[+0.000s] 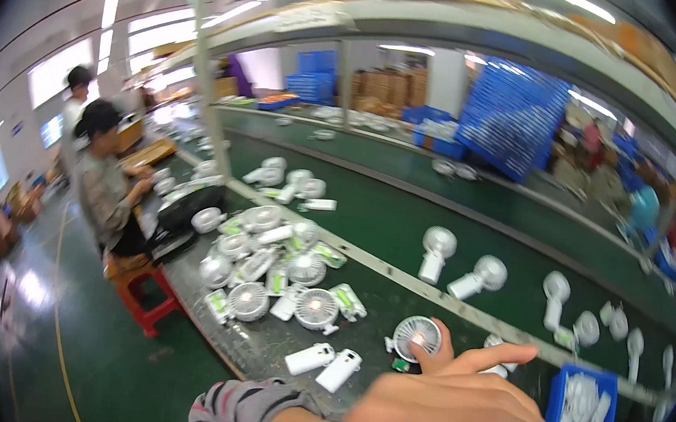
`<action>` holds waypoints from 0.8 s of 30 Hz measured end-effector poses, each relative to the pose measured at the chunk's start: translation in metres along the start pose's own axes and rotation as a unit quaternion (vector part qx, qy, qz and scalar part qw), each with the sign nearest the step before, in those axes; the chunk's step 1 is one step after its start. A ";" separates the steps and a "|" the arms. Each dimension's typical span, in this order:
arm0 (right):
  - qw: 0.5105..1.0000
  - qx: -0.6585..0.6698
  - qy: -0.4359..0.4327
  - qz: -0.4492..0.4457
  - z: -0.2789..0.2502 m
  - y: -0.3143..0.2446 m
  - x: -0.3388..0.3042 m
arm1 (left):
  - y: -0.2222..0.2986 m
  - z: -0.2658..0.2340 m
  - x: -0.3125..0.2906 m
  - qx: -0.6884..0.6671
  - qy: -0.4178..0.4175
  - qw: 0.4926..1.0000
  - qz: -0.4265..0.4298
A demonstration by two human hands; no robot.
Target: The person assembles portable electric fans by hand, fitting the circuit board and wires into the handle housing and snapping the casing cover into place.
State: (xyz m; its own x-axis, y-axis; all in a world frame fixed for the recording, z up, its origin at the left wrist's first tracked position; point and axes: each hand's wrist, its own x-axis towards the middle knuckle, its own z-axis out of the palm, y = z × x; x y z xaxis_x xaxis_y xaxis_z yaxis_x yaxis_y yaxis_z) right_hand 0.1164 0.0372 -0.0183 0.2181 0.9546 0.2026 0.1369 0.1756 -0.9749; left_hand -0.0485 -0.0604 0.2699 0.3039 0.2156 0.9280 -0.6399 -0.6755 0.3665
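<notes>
A small white handheld fan head, with a round grille and a green circuit board beside its lower edge, is pinched between the thumb and a finger of my right hand. Most of that hand is hidden under my left hand, which reaches across from the lower left in a grey patterned sleeve. Its fingers are spread, one pointing to the right, and no object shows in them; the hand is slightly blurred. Two white handle casings lie on the dark bench left of my hands.
A pile of white fan parts covers the bench at left. Right of my hands stands a blue bin with white casings. Assembled fans lie on the green conveyor beyond a metal rail. A co-worker works at far left near a red stool.
</notes>
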 end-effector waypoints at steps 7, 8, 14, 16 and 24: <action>0.999 -0.019 -0.031 -0.019 0.013 -0.021 0.003 | 0.022 0.006 0.028 -0.237 -0.024 0.940 -0.244; 0.999 -0.026 -0.022 -0.015 0.006 -0.021 0.001 | 0.023 0.016 0.031 -0.245 -0.030 0.939 -0.241; 0.999 -0.013 0.000 -0.033 -0.006 -0.010 -0.008 | 0.027 0.023 0.031 -0.315 0.074 0.907 -0.270; 0.999 0.006 -0.013 -0.031 0.010 -0.011 -0.006 | 0.046 0.022 0.031 -0.285 0.129 0.906 -0.287; 0.998 0.048 -0.024 -0.021 0.010 -0.008 0.001 | 0.010 0.019 0.013 -0.311 0.109 0.907 -0.260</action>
State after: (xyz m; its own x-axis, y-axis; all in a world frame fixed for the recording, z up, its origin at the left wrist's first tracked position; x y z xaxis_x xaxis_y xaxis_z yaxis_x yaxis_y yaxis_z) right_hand 0.1063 0.0394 -0.0112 0.1668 0.9561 0.2409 0.0516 0.2355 -0.9705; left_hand -0.0372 -0.0776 0.2845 0.5749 0.5719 0.5851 -0.7459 0.0724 0.6621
